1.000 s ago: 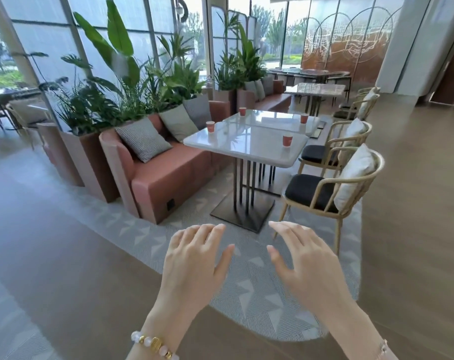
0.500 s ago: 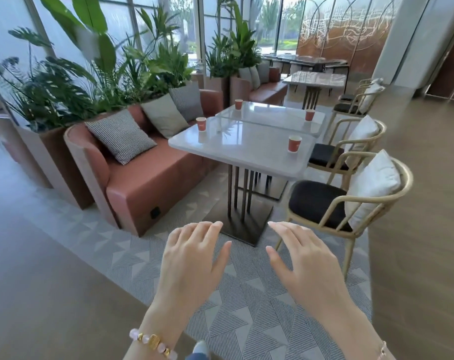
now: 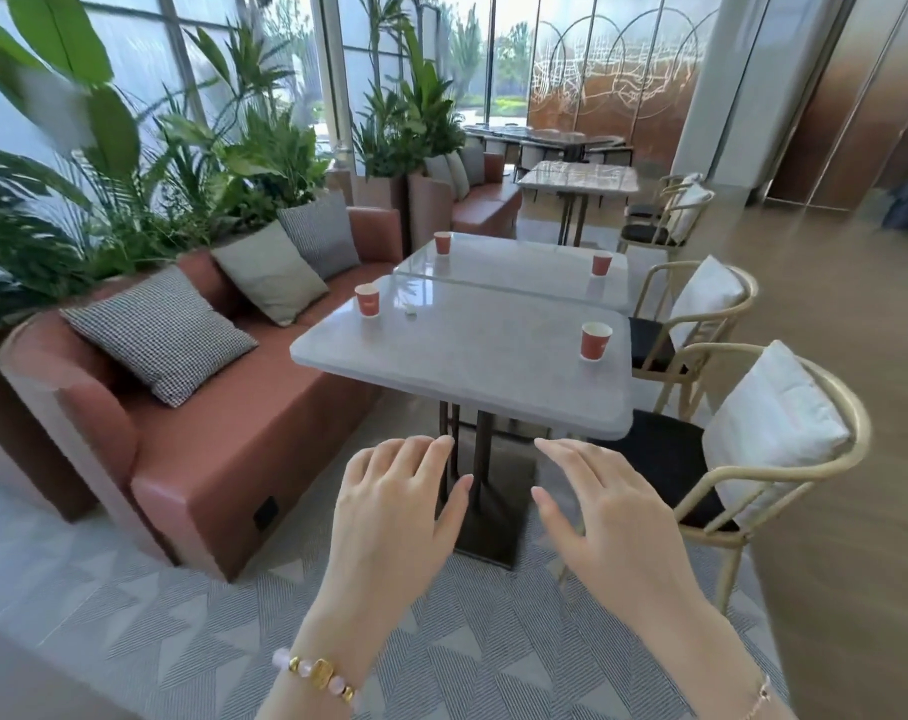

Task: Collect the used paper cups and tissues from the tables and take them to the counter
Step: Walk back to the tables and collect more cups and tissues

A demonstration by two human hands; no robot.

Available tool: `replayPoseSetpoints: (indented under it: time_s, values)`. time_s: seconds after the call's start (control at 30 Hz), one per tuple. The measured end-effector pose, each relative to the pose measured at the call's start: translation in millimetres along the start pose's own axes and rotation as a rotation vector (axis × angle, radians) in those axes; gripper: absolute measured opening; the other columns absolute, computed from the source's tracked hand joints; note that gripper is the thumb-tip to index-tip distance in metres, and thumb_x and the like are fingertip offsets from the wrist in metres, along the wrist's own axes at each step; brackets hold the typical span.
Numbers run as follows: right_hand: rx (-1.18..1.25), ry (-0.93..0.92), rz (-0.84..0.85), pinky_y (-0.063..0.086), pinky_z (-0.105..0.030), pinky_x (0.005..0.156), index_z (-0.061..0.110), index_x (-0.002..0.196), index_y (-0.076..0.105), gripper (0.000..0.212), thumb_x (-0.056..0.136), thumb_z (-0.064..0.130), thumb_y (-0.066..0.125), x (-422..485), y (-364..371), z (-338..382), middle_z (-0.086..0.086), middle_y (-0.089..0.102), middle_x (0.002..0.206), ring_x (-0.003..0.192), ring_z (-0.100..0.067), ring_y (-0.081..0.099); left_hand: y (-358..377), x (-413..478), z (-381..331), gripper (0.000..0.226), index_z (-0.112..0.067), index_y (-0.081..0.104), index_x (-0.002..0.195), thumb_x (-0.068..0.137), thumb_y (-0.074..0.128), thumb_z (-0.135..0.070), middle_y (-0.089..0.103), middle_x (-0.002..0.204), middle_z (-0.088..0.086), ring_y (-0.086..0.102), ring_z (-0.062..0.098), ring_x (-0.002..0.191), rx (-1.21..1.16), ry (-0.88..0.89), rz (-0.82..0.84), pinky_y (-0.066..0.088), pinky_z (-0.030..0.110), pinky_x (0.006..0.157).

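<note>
Nothing is collected yet: the left hand and right hand hover spread and empty before the near table, which holds a left paper cup, a right paper cup and possibly a tissue.

head cam — forward-down | near table edge close ahead

Sofa, cushions, chairs, plants

Table edge sits just ahead of the left hand and right hand. Middle of the top is open, only the left cup and right cup near its sides. Sofa boxes in the left, chair the right.
</note>
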State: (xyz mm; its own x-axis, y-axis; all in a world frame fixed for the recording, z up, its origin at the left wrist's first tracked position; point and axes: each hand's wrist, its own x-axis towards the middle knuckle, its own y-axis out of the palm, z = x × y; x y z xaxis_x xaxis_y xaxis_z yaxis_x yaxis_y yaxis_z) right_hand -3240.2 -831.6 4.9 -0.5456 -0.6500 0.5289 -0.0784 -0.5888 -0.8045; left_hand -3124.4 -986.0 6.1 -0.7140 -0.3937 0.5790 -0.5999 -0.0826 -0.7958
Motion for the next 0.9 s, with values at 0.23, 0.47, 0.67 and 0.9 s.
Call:
replayPoseSetpoints:
  time_s: [0.23,0.47,0.67,0.9]
  values:
    - [-0.017,0.008,-0.009,0.054,-0.032,0.083,0.016,0.119,0.063,0.037,0.086,0.032,0.062,76.7,55.6,-16.3,0.002,0.068,0.113,0.104,-0.018,0.064,42.3,62.3,51.6,0.04,-0.015,0.067,0.106,0.086,0.043,-0.041,0.069,0.099,-0.003,0.064,0.021,0.092,0.017,-0.003,-0.001,0.048,0.037,0.084]
    - [0.02,-0.007,-0.018,0.057,-0.039,0.081,0.014,0.122,0.061,0.042,0.083,0.028,0.069,187.9,122.2,-55.5,-0.002,0.067,0.115,0.107,-0.023,0.063,107.8,163.9,94.1,0.033,-0.015,0.066,0.107,0.084,0.059,-0.036,0.069,0.099,-0.002,0.065,0.021,0.093,0.034,0.01,0.006,0.049,0.037,0.084]
    - [-0.006,-0.001,-0.052,0.056,-0.03,0.075,0.015,0.118,0.065,0.044,0.078,0.029,0.075,277.8,165.6,-93.3,0.0,0.069,0.11,0.099,-0.021,0.067,161.0,261.7,116.8,0.033,-0.015,0.067,0.106,0.083,0.06,-0.037,0.07,0.097,-0.001,0.066,0.022,0.089,0.025,0.036,0.047,0.052,0.038,0.079]
    - [-0.042,0.024,-0.049,0.057,-0.03,0.074,0.016,0.119,0.064,0.04,0.082,0.03,0.071,338.8,199.6,-136.9,0.001,0.069,0.11,0.098,-0.02,0.067,215.0,330.6,129.4,0.036,-0.014,0.067,0.107,0.084,0.056,-0.039,0.071,0.1,0.002,0.067,0.024,0.09,-0.015,0.049,0.127,0.053,0.04,0.078]
